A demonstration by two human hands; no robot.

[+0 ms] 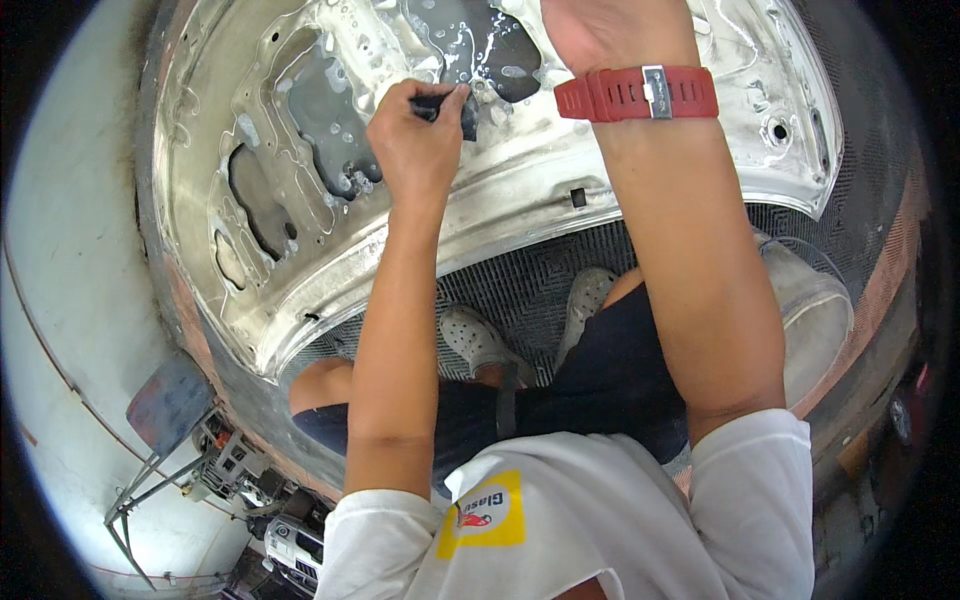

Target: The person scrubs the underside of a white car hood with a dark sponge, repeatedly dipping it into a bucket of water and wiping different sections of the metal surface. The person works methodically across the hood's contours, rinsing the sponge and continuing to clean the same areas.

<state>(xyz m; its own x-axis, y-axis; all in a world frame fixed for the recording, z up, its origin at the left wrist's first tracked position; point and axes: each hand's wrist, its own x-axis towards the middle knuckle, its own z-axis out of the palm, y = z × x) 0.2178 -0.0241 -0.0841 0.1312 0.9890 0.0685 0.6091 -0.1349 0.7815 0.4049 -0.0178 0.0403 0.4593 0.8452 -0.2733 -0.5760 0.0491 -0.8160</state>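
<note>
White short-sleeved shirt (590,490), dark shorts (620,375), pale perforated clogs (470,335)
Red strap (688,92) with silver buckle (657,92) just behind the right hand (590,30); yellow chest patch (505,500) well below the left hand (415,135).

From here I see dark lettering beside a small red motif on the yellow square printed patch (508,535) across the front of the white short-sleeved shirt (610,485). Out beyond that shirt, the silver metal buckle (657,92) of a red slotted wrist strap (612,94) carries small markings, too tiny to make out.
</note>
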